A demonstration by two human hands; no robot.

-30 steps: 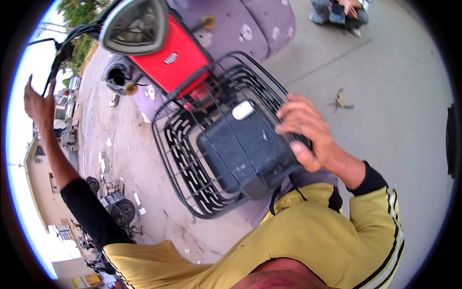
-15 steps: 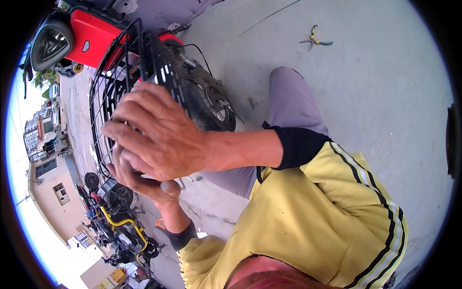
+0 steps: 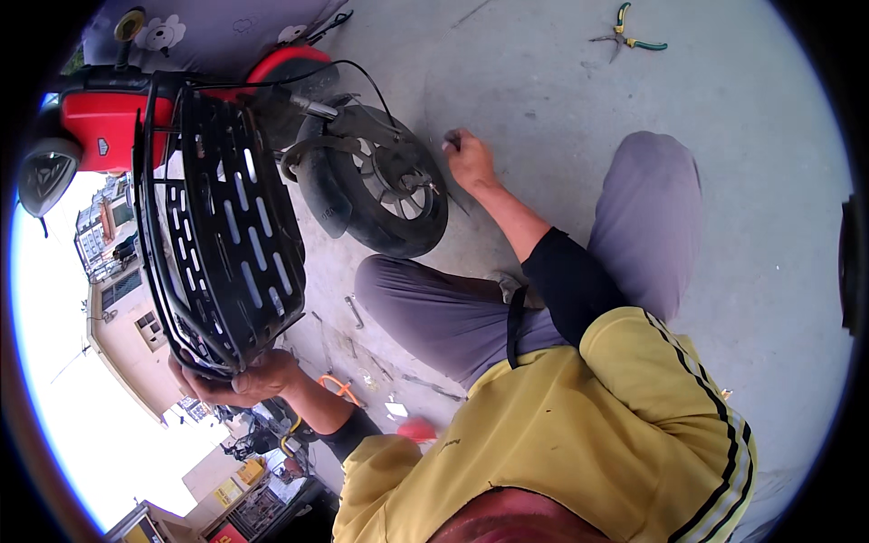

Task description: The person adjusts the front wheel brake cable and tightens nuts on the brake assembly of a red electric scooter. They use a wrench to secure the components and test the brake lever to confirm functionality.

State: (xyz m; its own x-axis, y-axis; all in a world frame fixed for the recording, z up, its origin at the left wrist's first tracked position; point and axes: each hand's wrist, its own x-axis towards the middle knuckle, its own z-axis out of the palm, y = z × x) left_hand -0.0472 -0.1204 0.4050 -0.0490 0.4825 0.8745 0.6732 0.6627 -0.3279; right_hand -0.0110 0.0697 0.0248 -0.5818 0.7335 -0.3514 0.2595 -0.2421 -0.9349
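Note:
A black metal basket [image 3: 231, 226] with slotted panels and a wire rim is mounted at the front of a red scooter [image 3: 113, 127]. My left hand [image 3: 249, 378] grips the basket's lower edge, fingers round the rim and partly hidden beneath it. On the other side, my right hand [image 3: 471, 161] is down by the concrete floor, just right of the scooter's front wheel [image 3: 412, 222]. Its fingers are curled together, and whatever may lie in them is hidden.
Green-and-yellow pliers [image 3: 623, 38] lie spread on the floor at the far right. Loose tools, one a small metal piece [image 3: 354, 312], and an orange-handled item [image 3: 339, 389] lie near my left arm. Patterned purple cloth [image 3: 213, 36] hangs behind the scooter.
Both hands were together in front of the basket. My right hand has moved away down to the floor by the wheel; my left now grips the basket's lower edge. The view has shifted.

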